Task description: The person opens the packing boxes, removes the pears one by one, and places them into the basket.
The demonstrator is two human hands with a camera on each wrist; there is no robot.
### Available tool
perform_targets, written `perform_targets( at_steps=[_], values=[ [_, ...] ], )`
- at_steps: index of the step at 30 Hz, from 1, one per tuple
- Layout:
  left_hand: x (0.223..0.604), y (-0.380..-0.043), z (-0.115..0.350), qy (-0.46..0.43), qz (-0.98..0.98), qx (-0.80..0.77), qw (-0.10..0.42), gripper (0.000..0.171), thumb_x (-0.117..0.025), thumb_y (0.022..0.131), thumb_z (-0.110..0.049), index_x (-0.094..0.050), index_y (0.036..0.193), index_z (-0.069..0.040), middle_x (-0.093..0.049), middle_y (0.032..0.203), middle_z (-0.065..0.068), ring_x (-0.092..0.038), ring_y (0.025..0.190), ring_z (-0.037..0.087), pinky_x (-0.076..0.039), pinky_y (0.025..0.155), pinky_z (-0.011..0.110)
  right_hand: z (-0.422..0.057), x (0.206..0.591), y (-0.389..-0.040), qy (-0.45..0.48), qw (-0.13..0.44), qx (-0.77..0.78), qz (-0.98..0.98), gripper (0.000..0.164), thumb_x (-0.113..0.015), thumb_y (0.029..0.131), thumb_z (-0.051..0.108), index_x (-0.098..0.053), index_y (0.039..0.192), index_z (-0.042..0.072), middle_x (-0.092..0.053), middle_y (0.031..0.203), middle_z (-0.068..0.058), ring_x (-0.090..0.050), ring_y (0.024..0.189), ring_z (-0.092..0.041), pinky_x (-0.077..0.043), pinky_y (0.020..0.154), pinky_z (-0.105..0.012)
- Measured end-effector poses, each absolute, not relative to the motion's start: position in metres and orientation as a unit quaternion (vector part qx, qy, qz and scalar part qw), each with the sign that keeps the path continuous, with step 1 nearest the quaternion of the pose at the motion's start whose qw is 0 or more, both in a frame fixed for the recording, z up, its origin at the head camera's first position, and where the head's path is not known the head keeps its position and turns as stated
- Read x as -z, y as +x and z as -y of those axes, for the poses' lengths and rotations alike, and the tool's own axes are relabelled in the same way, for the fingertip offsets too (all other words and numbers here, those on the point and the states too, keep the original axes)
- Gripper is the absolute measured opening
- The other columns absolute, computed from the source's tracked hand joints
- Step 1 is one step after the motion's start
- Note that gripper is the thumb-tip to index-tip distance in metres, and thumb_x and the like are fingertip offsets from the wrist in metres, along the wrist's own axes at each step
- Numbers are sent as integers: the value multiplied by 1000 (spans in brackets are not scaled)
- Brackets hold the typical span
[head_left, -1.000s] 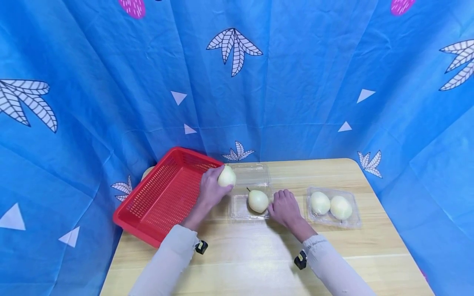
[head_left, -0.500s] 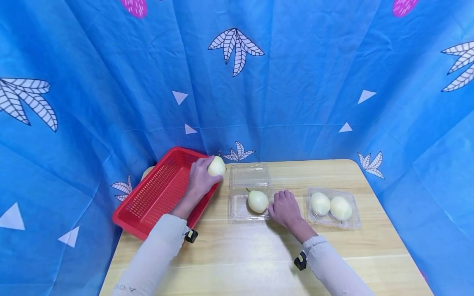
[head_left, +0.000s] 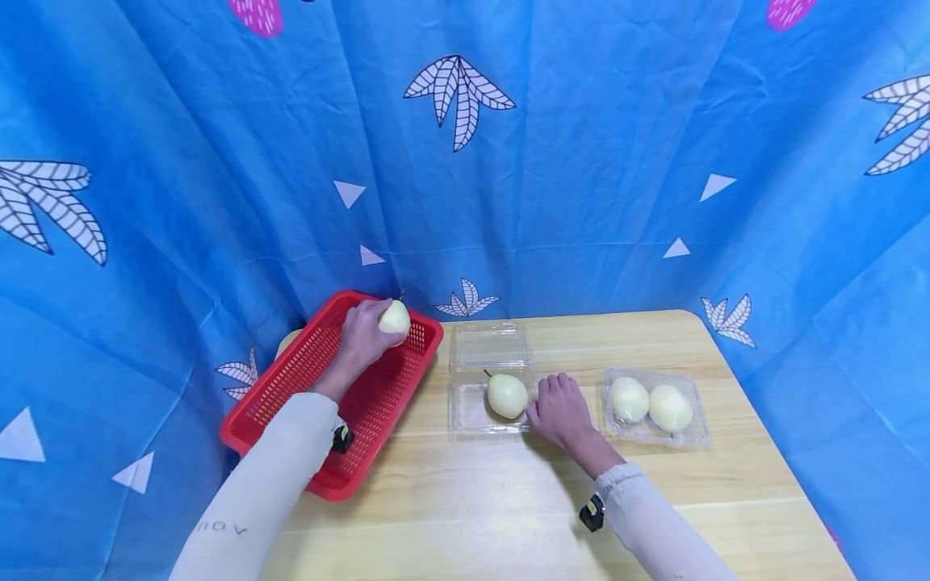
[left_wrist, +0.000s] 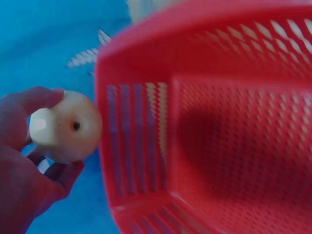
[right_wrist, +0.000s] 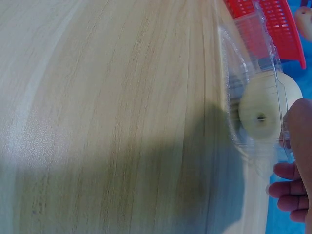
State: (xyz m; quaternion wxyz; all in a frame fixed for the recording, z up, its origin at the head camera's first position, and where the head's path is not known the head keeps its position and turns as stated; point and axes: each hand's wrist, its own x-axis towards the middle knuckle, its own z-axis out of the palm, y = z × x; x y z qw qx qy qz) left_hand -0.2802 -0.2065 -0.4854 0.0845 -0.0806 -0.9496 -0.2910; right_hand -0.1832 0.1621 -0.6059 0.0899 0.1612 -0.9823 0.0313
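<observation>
In the head view a pale yellow pear (head_left: 396, 318), stem up, is gripped by my left hand (head_left: 361, 332) above the far end of the red basket (head_left: 381, 395). The left wrist view shows the thumb and fingers around that pear (left_wrist: 68, 127), beside the basket's end wall (left_wrist: 134, 141). My right hand (head_left: 561, 410) pinches the right edge of an open clear plastic clamshell box (head_left: 468, 413), whose lid (head_left: 490, 344) lies back behind it. One pear (head_left: 507, 395) sits in the box's right half, close to my right fingers. Part of the thumb grip is hidden.
To the right of my right hand stands another clear box (head_left: 693, 411) holding two pears (head_left: 629, 400). All of this rests on a light wooden table (head_left: 508, 516). A blue patterned curtain (head_left: 581, 202) surrounds the table at the back and sides.
My left hand has carried the pear leftward, from beside the clamshell's lid to over the red basket. My right hand and the box have stayed put.
</observation>
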Motion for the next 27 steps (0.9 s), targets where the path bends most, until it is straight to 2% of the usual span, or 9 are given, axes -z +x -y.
perform_targets(
  at_steps=[6,11,17,22,27],
  values=[
    [501,-290,228,-96,955,271,65,70,-87,75,-14,-62,138,5,-64,134,31,-55,122,49,-42,106,62,-164,606,-183,156,78,-37,984,27,-61,95,26,-58,88,0,-60,88,-16,-54,90,-32,-53,90,-47],
    [512,-293,244,-64,959,274,24,71,-86,78,-13,-59,141,5,-60,136,32,-51,126,51,-42,108,63,-164,606,-183,152,67,-41,985,26,-61,95,26,-58,89,0,-60,89,-16,-54,93,-33,-52,94,-48],
    [519,-296,260,-33,960,276,-10,71,-83,82,-8,-53,145,8,-58,139,33,-53,124,47,-48,109,62,-164,605,-184,157,68,-36,985,25,-60,95,26,-59,90,2,-61,90,-15,-55,93,-31,-52,94,-46],
    [526,-295,272,-22,959,283,-19,67,-82,82,-3,-55,141,10,-60,133,34,-58,115,48,-55,101,64,-163,606,-184,158,70,-32,984,27,-59,96,27,-59,91,1,-61,90,-15,-55,93,-31,-53,93,-46],
    [538,-296,283,-12,959,281,-18,63,-80,82,-3,-56,138,13,-61,129,36,-58,112,49,-55,99,65,-163,608,-184,156,74,-26,985,27,-58,96,27,-58,89,1,-61,89,-15,-54,92,-31,-53,91,-45]
  ],
)
